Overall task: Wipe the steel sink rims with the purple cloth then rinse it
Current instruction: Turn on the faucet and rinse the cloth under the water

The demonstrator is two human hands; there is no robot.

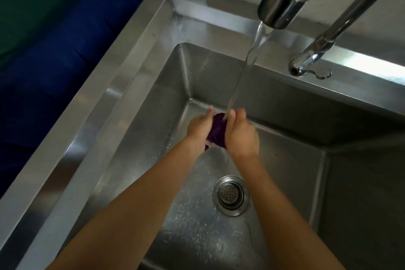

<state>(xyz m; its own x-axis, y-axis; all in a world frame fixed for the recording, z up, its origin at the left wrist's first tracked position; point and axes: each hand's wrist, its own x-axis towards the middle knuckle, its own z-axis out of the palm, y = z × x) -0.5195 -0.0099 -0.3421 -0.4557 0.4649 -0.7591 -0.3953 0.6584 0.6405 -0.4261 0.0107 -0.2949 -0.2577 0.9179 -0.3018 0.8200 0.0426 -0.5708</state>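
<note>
Nearest, on the person's side of both grips, the drain strainer (231, 195) sits in the wet basin floor w/ droplets all round. Then the grips: left grip (198, 129) & right grip (240, 136) both curl round the purple cloth (217, 131), which is bunched into a dark wad btwn them, low inside the basin. Can't tell if it touches the floor. The water stream (247, 61) lands on the wad's top, btwn the two grips. Out left of the left grip runs the steel sink rim (105, 105). Beyond & above the grips are a small tap (311, 59) on the back ledge & the big faucet spout (280, 4), flowing. Step in hand, by my read: the rinse, wiping prob. done. Next move calls for squeezing & turning the wad so water reaches inner folds, then a wring-out & tap off. Right grip is blurred, so exact finger lay unclear
</note>
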